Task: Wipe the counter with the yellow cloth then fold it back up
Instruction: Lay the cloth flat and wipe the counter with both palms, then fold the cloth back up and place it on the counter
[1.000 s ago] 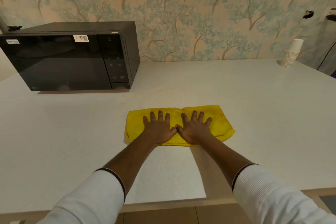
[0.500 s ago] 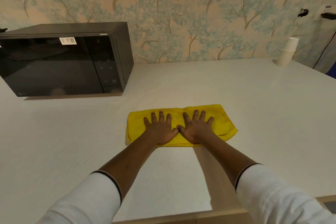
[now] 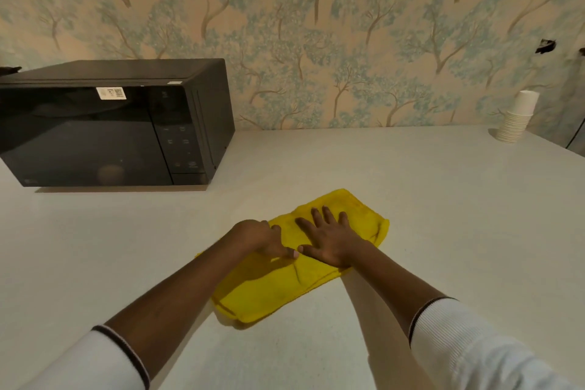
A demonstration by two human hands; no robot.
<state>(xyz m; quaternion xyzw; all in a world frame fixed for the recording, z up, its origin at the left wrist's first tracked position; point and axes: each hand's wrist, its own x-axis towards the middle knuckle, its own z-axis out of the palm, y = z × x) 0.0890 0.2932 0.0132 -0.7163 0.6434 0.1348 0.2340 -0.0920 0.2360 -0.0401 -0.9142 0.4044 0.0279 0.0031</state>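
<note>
The yellow cloth (image 3: 272, 288) lies folded on the white counter (image 3: 443, 231), turned on a diagonal from near left to far right. My right hand (image 3: 329, 239) rests flat on its far half with fingers spread. My left hand (image 3: 264, 239) sits at the cloth's left edge, fingers curled down onto the fabric and thumb pointing toward the right hand. Whether the left hand pinches the cloth or only presses on it is unclear. The two hands nearly touch at the thumbs.
A black microwave (image 3: 107, 133) stands at the back left against the wallpapered wall. A stack of white paper cups (image 3: 517, 119) stands at the back right. A dark cable (image 3: 576, 133) hangs at the far right edge.
The cloth has swung from lying straight across to a diagonal. My left hand went from flat and spread to curled at the cloth's edge. The right hand stayed flat on the cloth.
</note>
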